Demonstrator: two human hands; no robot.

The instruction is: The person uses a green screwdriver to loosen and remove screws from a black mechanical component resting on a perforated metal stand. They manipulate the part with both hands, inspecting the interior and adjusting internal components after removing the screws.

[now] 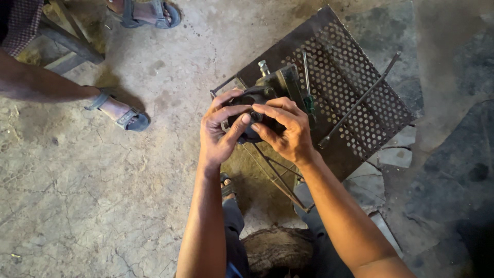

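Observation:
A dark, round metal machine part (248, 103) is held up in front of me over a small perforated metal stand (350, 87). My left hand (221, 131) wraps its left side, thumb pressed against its face. My right hand (285, 128) grips the right side, fingertips meeting the left thumb at a small piece in the middle. A blocky greenish body (283, 82) with a short threaded stud (263, 67) projects behind the part. Most of the part's face is hidden by my fingers.
A long thin metal rod (360, 100) and a slim green-handled tool (307, 87) lie on the stand. Another person's sandalled feet (123, 116) stand at upper left on the cracked concrete floor (77, 195). Dark oily patches (453, 170) spread at right. My own feet are below.

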